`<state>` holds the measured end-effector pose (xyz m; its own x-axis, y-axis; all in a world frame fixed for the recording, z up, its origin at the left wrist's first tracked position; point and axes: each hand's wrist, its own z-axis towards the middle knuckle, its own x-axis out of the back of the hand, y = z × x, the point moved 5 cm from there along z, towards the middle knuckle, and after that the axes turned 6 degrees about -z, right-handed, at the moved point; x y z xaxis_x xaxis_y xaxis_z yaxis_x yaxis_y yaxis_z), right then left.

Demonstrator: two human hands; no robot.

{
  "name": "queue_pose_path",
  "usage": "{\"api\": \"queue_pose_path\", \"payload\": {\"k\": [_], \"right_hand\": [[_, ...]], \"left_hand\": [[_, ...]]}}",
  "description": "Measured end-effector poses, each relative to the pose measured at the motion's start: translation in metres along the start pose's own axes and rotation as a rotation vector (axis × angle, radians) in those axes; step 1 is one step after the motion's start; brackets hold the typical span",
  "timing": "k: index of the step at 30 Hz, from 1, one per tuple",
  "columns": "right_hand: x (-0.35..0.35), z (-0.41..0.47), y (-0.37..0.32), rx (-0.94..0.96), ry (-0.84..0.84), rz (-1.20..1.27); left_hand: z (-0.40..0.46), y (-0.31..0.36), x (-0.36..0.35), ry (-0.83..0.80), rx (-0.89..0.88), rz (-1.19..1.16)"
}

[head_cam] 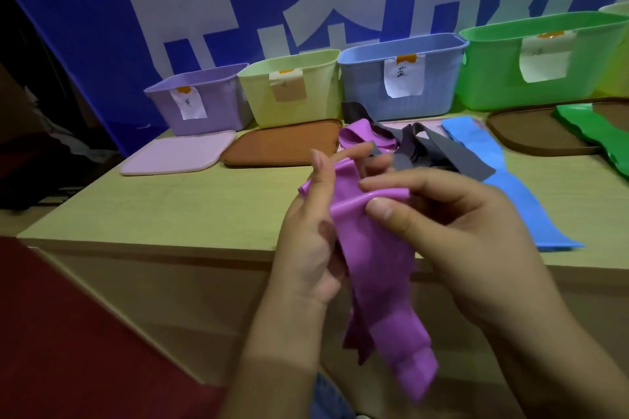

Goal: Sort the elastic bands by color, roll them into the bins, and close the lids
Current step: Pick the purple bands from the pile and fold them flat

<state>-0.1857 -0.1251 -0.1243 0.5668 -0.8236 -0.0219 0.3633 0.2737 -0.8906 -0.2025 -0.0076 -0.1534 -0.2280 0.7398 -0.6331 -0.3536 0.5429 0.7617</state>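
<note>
**Pinching a purple band over the near table edge**

Gripping the top edge of a purple elastic band point(374, 269), the right hand point(452, 235) pinches the rolled rim between thumb and forefinger. The left hand point(313, 241) holds the same band along its left side, fingers curled behind it, thumb up along the front. The band hangs down from both hands, in front of the near edge of the table point(190, 207), its lower end loose and creased.

Just beyond the hands, on the table: a second purple band point(357, 136) bunched up, touching a tangle of grey bands point(439, 153). Right of those, a blue band point(510, 187) lies flat, running from far to near. A green band point(599, 136) lies at the far right edge, partly over a brown lid point(531, 136).

Far row, left to right, all open: purple bin point(204, 102), pale yellow-green bin point(296, 88), blue bin point(401, 75), green bin point(544, 58). Each carries a paper label on its front; writing too small to read.

Lids flat on the table in front of the bins: a pink lid point(177, 153) before the purple bin, another brown lid point(282, 146) before the yellow-green bin.

Blue backdrop with large white characters point(204, 10) behind the bins.
</note>
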Motion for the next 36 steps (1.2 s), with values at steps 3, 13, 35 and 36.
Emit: {"api": "queue_pose_path", "payload": {"k": [3,13,35,36], "right_hand": [[-0.004,0.003,0.003,0.008,0.021,0.026],[0.001,0.005,0.008,0.094,0.16,0.061],[0.001,0.007,0.008,0.101,0.226,0.072],[0.001,0.007,0.008,0.105,0.234,0.065]], "left_hand": [[-0.004,-0.007,-0.007,-0.066,0.05,-0.024],[-0.01,-0.012,-0.022,-0.217,0.092,-0.21],[-0.018,-0.011,-0.033,-0.397,-0.009,-0.225],[-0.019,-0.01,-0.033,-0.395,-0.031,-0.185]]}}
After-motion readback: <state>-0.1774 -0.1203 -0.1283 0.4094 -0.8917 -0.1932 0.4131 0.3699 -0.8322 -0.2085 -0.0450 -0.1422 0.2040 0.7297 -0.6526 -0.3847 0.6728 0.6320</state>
